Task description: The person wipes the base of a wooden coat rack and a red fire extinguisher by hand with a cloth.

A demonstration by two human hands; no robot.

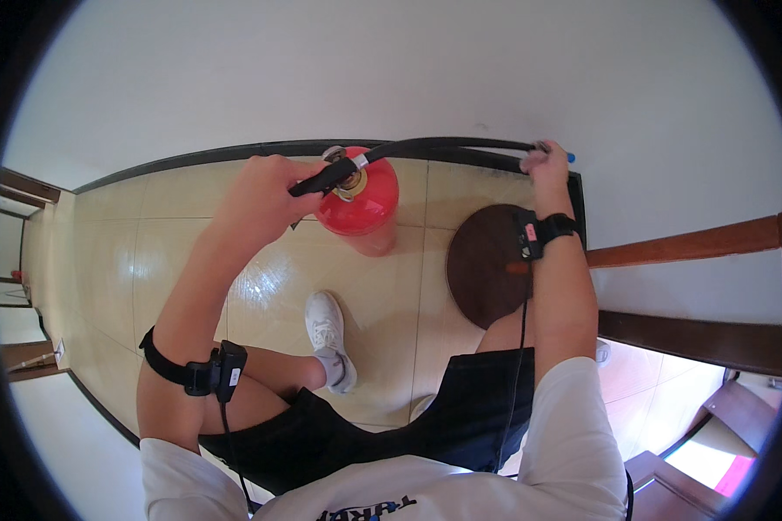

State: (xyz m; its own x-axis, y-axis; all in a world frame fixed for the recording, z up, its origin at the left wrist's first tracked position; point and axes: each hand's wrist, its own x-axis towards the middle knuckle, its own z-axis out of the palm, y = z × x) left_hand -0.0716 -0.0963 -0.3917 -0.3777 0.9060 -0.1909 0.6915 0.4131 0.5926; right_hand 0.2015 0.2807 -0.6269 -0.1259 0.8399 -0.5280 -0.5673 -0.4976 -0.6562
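Observation:
A red fire extinguisher (363, 215) stands on the tiled floor in front of me, close to the wall. My left hand (274, 195) is closed on its black handle (326, 179) at the valve. A round pressure gauge (333, 154) shows beside the valve, and a metal ring lies below it. From the valve the black hose (456, 142) arches to the right. Its far end is in my right hand (546, 159), whose fingers are slightly blurred; a small blue tip (571, 157) sticks out past them.
A round dark brown stool top (489, 267) is under my right forearm. The white wall (391, 71) with a black baseboard (202, 156) runs behind the extinguisher. A wooden door frame (691, 342) stands at right. My shoe (326, 325) rests on the floor.

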